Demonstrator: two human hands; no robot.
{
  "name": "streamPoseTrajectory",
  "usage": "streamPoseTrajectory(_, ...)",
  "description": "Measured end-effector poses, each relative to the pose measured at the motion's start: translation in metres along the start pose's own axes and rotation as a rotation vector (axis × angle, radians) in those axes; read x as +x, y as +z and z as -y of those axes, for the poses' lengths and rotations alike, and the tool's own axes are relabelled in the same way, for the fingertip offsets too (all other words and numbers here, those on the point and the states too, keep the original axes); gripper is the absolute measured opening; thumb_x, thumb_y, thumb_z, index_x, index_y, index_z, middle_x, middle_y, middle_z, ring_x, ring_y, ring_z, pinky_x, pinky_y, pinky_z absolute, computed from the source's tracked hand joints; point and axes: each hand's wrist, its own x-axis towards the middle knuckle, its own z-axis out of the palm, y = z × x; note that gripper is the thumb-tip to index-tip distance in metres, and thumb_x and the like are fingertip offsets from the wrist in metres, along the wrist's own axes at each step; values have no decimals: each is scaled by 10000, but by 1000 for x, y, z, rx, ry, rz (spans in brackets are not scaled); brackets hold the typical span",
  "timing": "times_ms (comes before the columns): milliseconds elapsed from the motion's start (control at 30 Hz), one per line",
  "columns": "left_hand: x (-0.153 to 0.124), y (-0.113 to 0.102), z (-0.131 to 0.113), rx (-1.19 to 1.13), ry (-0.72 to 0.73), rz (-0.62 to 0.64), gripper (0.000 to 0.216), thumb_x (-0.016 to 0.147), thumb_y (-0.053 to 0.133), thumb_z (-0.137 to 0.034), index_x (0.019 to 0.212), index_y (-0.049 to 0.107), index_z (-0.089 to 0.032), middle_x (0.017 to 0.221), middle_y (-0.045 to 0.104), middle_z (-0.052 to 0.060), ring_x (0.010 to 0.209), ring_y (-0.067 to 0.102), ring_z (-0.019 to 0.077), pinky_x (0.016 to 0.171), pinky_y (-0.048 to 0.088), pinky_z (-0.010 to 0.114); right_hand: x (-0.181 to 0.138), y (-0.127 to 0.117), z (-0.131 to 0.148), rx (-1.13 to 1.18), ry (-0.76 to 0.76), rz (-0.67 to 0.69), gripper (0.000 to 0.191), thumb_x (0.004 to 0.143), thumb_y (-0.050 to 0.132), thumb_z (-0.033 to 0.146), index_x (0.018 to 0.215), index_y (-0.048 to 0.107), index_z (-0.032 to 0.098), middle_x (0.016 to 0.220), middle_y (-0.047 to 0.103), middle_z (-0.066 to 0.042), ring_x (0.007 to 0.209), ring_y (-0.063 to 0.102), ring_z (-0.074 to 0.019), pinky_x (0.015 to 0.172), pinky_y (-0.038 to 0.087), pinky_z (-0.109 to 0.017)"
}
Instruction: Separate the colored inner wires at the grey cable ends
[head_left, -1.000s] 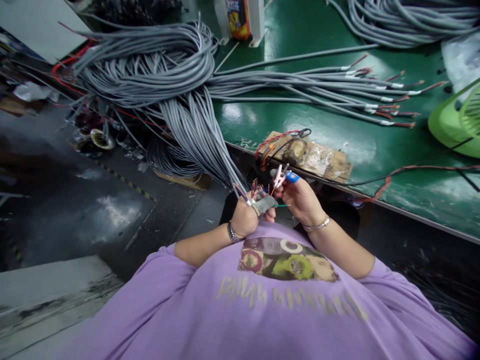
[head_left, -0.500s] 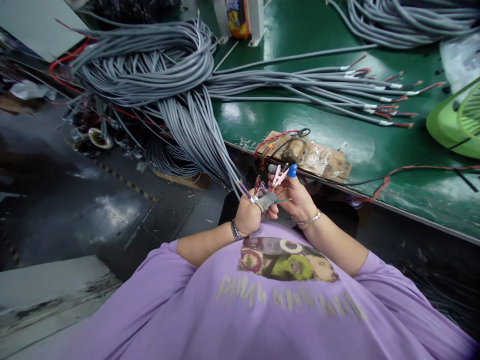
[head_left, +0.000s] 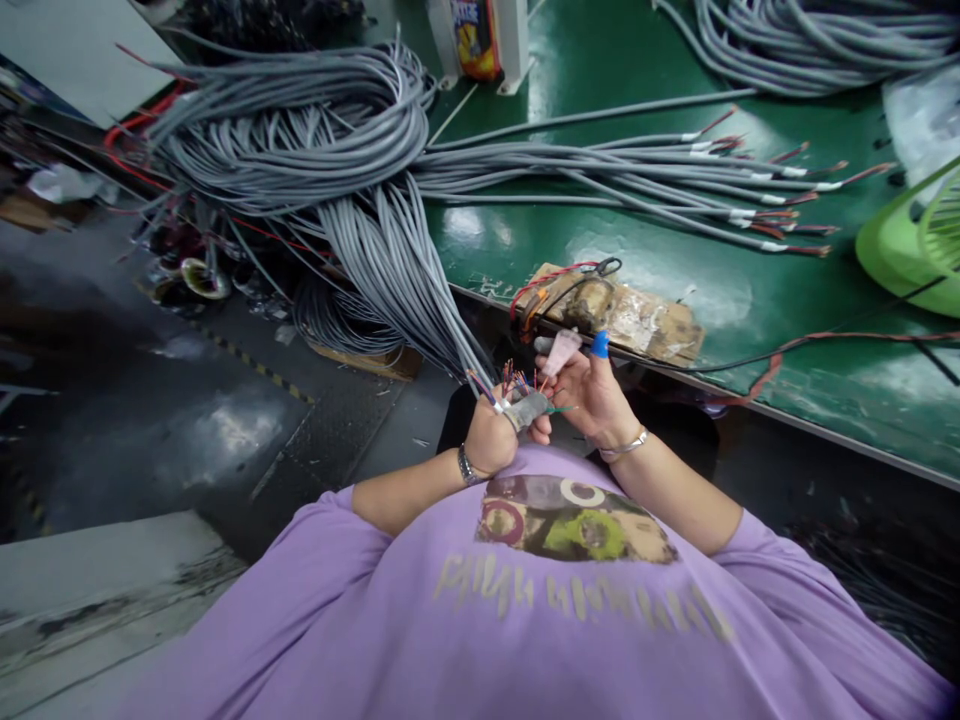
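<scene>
My left hand (head_left: 491,432) is closed round the stripped end of a grey cable (head_left: 480,380), with several thin coloured wires (head_left: 517,382) fanning out above a grey-taped finger. My right hand (head_left: 589,395) sits just to the right, fingers curled, pinching a small pink clip (head_left: 559,350) against those wire ends. A blue cap (head_left: 599,344) covers one fingertip of that hand. Both hands hover in front of my chest, below the edge of the green bench (head_left: 675,290).
A thick bundle of grey cables (head_left: 375,230) hangs off the bench down to my left hand. More cables with stripped ends (head_left: 750,190) lie across the bench. A cardboard-wrapped block with red and black leads (head_left: 615,310) sits at the bench edge. A green fan (head_left: 911,240) stands at right.
My right hand has shifted slightly, and the pink clip has turned and now looks blurred. My left hand keeps its grip on the cable end.
</scene>
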Motion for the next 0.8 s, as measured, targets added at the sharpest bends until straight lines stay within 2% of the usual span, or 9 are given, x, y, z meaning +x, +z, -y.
streamPoseTrajectory(100, -3, 0, -2, -16, 31, -24, 455, 645, 808, -552, 728, 602, -155, 558, 670, 3, 417, 607, 133, 431, 522, 245, -4, 2, 5, -42, 8, 8, 595, 805, 543, 774, 850, 683, 198, 767, 683, -30, 576, 525, -112, 532, 474, -237)
streamPoseTrajectory(233, -3, 5, -7, -39, 36, -100, 477, 596, 825, -560, 723, 598, -161, 542, 657, -8, 403, 588, 125, 420, 518, 246, -7, 6, 10, -124, -58, -36, 375, 796, 706, 579, 782, 654, 208, 741, 653, -5, 578, 490, -105, 547, 459, -241)
streamPoseTrajectory(300, -1, 9, -10, -39, 32, -129, 477, 586, 824, -557, 722, 595, -161, 534, 647, -13, 396, 577, 116, 410, 502, 234, -8, 7, 9, -181, -100, -59, 340, 783, 740, 527, 751, 645, 202, 690, 611, 4, 579, 475, -106, 549, 449, -246)
streamPoseTrajectory(533, 1, 11, -8, -5, 34, -113, 450, 629, 784, -557, 728, 599, -160, 547, 650, -3, 403, 564, 101, 416, 482, 221, 0, -5, -7, -317, -319, -164, 532, 776, 625, 742, 758, 659, 211, 672, 584, -3, 578, 475, -116, 555, 429, -269)
streamPoseTrajectory(700, 2, 10, -6, 12, 41, -112, 456, 648, 775, -571, 730, 600, -158, 551, 647, -5, 404, 576, 109, 422, 490, 230, 3, -1, -6, -233, -96, 19, 645, 710, 593, 831, 890, 682, 219, 613, 579, 9, 560, 541, -154, 524, 449, -304)
streamPoseTrajectory(800, 3, 10, -6, 6, 40, -128, 471, 634, 784, -580, 701, 586, -158, 541, 639, -4, 401, 579, 114, 409, 480, 231, 2, 5, 0, -203, -54, 42, 626, 725, 602, 813, 926, 685, 225, 583, 574, 21, 555, 556, -162, 516, 446, -305)
